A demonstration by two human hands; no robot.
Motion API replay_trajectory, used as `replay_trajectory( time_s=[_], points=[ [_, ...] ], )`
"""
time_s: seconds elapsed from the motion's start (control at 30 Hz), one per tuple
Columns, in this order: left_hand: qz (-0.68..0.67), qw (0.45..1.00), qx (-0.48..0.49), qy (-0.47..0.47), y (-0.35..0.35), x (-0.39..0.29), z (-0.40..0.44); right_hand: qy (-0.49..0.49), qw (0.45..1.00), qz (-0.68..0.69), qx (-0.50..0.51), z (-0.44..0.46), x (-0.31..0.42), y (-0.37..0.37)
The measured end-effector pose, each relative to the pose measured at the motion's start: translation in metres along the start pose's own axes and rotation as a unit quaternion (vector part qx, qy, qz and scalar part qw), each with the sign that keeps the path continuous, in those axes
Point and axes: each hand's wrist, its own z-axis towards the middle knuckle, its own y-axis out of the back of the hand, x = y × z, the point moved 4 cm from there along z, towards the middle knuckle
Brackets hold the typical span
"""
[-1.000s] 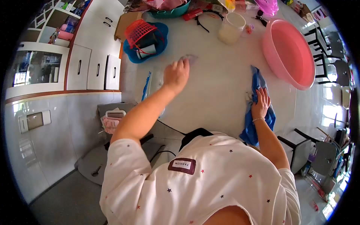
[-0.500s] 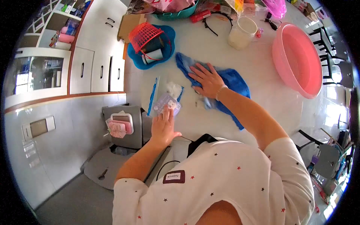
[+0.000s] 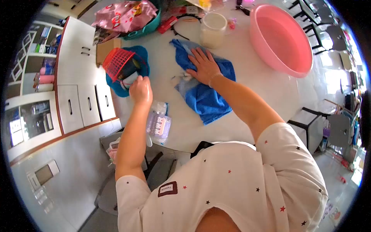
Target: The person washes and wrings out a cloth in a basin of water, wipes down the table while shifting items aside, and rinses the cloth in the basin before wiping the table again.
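"Starting closest to you, what is on the tabletop [image 3: 255, 91]?"

"A clear plastic packet with a lilac panel [image 3: 159, 125], lying near the edge."

"And your hands?"

"My left hand [image 3: 140, 91] is a little past the packet, fingers curled in; I cannot tell whether it grasps anything. My right hand [image 3: 205, 69] is spread flat, palm down on a rumpled blue cloth [image 3: 210, 104] in the middle of the tabletop, resting on it without gripping."

"What's beside the left one?"

"A scalloped blue plastic basin [image 3: 145, 62], with a red lattice plastic basket [image 3: 116, 63] tilted in it."

"Further off?"

"A translucent round jar [image 3: 213, 34] just beyond the cloth, and a big round pink plastic basin [image 3: 266, 52] to its right. Left of the jar lies a thin black headband [image 3: 176, 31], then a teal plastic tub [image 3: 148, 27] heaped with shiny pink wrapping [image 3: 125, 15]."
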Motion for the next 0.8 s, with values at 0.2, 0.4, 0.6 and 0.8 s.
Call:
replay_trajectory(
  time_s=[0.2,0.4,0.6,0.8],
  points=[
    [0.035,0.993,0.109,-0.039,0.019,-0.027,-0.016,-0.076,0.996,0.042,0.004,-0.135,-0.101,0.006],
    [-0.224,0.957,-0.089,-0.164,0.073,-0.127,0.056,-0.329,0.941,-0.028,-0.073,-0.242,-0.192,-0.007],
    [-0.153,0.986,-0.058,-0.021,0.07,-0.213,0.167,-0.33,0.938,0.056,-0.086,-0.255,-0.163,0.004],
    [-0.242,0.969,-0.023,-0.045,0.068,-0.206,0.155,0.021,0.988,0.149,0.022,-0.272,-0.09,0.034]
  ],
)
